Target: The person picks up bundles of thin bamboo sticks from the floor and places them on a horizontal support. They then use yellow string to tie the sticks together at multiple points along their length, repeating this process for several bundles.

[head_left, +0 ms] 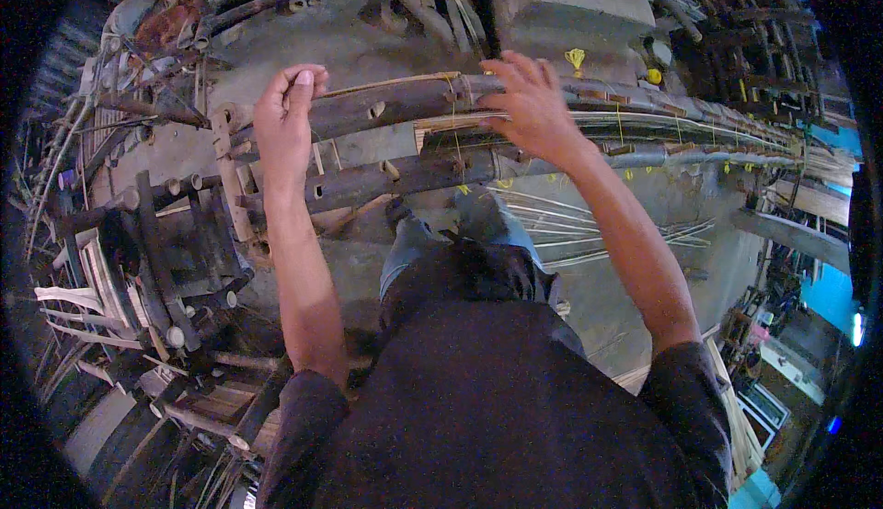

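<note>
Gripping the bamboo frame running left-right, left hand closed, right hand spread wide

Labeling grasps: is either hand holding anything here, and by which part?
The left hand grips the upper bamboo pole near its left end, fingers curled over the top. The right hand rests spread on the pole's middle, not clearly closed around it.

Long bamboo pole frame, holed, lying horizontal, thin strips between poles

Dim, bluish light with brighter daylight at the right edge, strong fisheye bending, black vignetted corners, slight softness.
</note>
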`<state>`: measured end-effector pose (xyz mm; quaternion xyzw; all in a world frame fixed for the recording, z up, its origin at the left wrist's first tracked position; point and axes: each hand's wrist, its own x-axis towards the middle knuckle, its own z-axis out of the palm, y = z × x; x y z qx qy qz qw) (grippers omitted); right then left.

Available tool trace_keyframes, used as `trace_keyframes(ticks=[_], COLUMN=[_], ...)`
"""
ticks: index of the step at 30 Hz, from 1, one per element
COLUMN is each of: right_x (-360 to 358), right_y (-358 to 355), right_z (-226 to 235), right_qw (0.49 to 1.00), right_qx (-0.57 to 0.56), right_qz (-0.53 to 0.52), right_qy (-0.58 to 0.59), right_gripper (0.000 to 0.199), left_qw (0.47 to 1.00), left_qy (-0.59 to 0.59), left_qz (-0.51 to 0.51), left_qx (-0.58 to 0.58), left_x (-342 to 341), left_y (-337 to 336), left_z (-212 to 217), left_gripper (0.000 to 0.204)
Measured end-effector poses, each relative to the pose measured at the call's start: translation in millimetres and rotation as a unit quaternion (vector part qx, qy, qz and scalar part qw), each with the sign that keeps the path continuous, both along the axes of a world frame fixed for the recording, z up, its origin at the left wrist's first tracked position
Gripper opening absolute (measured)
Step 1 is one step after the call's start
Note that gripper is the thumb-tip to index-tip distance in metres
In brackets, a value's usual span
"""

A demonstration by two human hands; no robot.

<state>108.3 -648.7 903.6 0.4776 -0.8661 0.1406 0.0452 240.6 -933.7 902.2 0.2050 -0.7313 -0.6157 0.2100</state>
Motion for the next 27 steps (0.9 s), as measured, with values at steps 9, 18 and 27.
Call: trace_keyframes(ticks=[9, 18, 27], right_x=[108, 4, -104], right_y=[122, 75, -46], right_z=[-41, 83, -2], right_qw=[0.787, 0.892, 0.954], right_qx=[-0.199, -0.115, 0.15], right_qz=[-0.292, -0.039, -0.166], right_qy=[-0.506, -0.436, -0.198], right_gripper=[0.017, 0.022, 0.04], left_qw=[0.99, 0.874, 0.914], left_qy=[-0.071, -0.171, -0.17], left_qz=[-0.02, -0.294, -0.237], left_qx=[-0.119, -0.346, -0.281], left_x=[14, -64, -87], left_y=[29, 166, 171], left_z=[10, -48, -64], left_gripper=[0.021, 0.028, 0.028])
